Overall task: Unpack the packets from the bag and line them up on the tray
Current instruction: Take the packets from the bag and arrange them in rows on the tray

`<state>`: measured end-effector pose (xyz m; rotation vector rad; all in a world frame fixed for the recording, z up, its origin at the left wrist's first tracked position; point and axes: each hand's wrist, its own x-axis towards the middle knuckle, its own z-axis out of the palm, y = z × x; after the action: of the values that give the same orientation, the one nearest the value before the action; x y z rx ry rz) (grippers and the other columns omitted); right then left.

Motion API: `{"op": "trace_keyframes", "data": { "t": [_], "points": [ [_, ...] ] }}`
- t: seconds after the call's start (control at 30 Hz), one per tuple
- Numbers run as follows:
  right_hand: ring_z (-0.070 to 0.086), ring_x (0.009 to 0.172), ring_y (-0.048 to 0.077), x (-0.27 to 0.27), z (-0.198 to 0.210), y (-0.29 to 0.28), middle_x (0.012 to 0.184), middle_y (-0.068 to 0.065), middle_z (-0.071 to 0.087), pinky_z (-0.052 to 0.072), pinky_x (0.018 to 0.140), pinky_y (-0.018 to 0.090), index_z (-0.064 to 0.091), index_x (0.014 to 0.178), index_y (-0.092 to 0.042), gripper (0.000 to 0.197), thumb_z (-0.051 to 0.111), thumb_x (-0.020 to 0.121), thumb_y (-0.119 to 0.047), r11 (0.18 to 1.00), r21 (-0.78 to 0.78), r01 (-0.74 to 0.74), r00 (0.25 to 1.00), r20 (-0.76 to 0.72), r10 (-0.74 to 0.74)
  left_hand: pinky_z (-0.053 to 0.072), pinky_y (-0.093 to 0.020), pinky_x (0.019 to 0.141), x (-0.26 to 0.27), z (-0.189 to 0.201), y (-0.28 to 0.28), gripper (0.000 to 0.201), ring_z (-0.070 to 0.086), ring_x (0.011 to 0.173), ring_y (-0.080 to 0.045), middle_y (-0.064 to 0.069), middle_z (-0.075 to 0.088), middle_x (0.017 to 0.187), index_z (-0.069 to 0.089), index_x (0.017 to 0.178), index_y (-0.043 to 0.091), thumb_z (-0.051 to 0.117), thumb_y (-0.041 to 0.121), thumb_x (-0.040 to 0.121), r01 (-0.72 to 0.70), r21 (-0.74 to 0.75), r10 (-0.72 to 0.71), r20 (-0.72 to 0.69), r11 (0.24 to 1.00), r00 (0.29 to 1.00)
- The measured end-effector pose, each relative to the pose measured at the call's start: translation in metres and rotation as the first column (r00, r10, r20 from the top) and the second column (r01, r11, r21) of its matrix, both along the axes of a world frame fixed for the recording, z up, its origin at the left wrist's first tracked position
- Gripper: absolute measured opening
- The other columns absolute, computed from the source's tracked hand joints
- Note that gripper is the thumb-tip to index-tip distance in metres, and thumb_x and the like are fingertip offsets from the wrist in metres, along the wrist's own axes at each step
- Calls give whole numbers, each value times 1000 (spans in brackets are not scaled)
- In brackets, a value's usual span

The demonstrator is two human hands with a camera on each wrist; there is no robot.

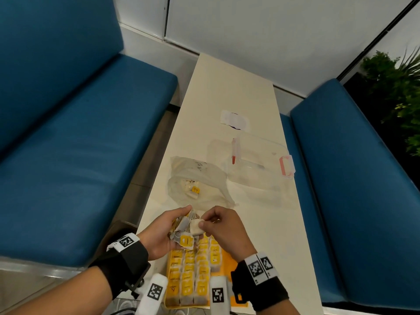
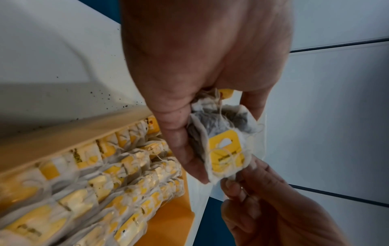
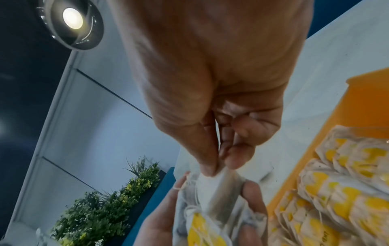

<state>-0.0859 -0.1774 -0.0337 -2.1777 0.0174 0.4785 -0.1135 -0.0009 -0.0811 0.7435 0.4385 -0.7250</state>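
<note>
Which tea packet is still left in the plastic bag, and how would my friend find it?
Start at the long cream table between the blue seats. In its middle lies a crumpled clear plastic bag, just beyond the two hands. Inside sits one lone packet with a yellow tag, the only one that is neither on the tray nor in a hand.

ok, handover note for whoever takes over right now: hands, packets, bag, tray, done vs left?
Left hand: grips a bunch of packets above the tray's far end.
Right hand: pinches one packet out of that bunch.
Tray: orange, at the table's near edge, four rows of packets laid; right side bare.
Bag: clear plastic, beyond the hands, at least one packet inside.
Left: lay the held packets, empty the bag.
</note>
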Motion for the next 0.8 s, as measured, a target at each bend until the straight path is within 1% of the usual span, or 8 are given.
{"op": "trace_keyframes", "data": {
  "t": [0.13, 0.2, 0.33, 0.43, 0.57, 0.67, 0.73, 0.8],
  "points": [
    [67, 64, 14, 2, 3, -1, 73, 2, 70, 50, 59, 24, 69, 74, -18, 9, 75, 80, -14, 1000, 25, 12, 1000, -6, -12, 63, -39, 72, 1, 0, 2, 38, 74, 80, -32, -23, 71, 107, 72, 109, 7, 57, 40, 98, -13, -12, 13, -8, 1000, 1000],
    [65, 57, 11, 2, 5, -2, 66, 1, 67, 44, 53, 18, 68, 79, -11, 7, 73, 82, -10, 999, 48, 12, 1000, -28, -11, 62, -40, 74, 1, 0, 3, 38, 73, 82, -32, -23, 72, 107, 72, 110, 7, 57, 40, 98, -10, -8, 10, -2, 1000, 1000],
    [62, 52, 14, 6, 6, -2, 66, 7, 62, 41, 47, 15, 66, 89, -3, 5, 70, 85, -3, 996, 83, 28, 998, -55, -24, 59, -41, 78, 3, 0, 5, 35, 73, 85, -33, -23, 72, 110, 77, 103, 11, 58, 40, 97, -9, -4, 9, 5, 1000, 1000],
    [61, 52, 14, 11, 10, -3, 73, 9, 60, 40, 46, 14, 67, 96, -4, 10, 67, 86, 1, 995, 95, 34, 998, -61, -29, 59, -42, 80, 4, 1, 7, 34, 73, 84, -33, -22, 72, 112, 80, 101, 12, 57, 36, 98, -9, -28, 9, -9, 1000, 1000],
    [59, 52, 9, 19, 17, -6, 69, 3, 59, 42, 51, 15, 70, 101, -9, 15, 62, 90, -2, 999, 16, -29, 997, -72, 30, 57, -46, 86, 5, 1, 8, 36, 72, 93, -35, -21, 71, 120, 71, 119, 8, 57, 32, 96, -19, -55, 18, -28, 998, 999],
    [56, 48, 3, 22, 24, -9, 63, -2, 60, 40, 50, 13, 71, 98, -9, 12, 62, 92, -5, 999, -25, -45, 998, -53, 44, 59, -44, 80, 6, -1, 8, 42, 73, 91, -34, -22, 69, 122, 66, 129, 7, 57, 32, 96, -17, -58, 15, -27, 998, 1000],
    [59, 49, 5, 23, 27, -10, 63, 0, 62, 41, 49, 15, 70, 92, -9, 7, 64, 90, -7, 999, -22, -26, 999, -30, 25, 61, -43, 77, 6, -2, 8, 44, 73, 90, -33, -21, 69, 119, 66, 130, 7, 57, 32, 96, -28, -64, 26, -33, 998, 999],
    [63, 52, 9, 23, 29, -12, 66, 4, 64, 43, 51, 18, 67, 87, -9, 3, 65, 87, -7, 1000, -17, -2, 1000, -6, 2, 60, -45, 80, 6, -5, 10, 45, 71, 93, -33, -20, 69, 118, 65, 131, 6, 59, 33, 95, -47, -75, 44, -39, 996, 998]
  ]
}}
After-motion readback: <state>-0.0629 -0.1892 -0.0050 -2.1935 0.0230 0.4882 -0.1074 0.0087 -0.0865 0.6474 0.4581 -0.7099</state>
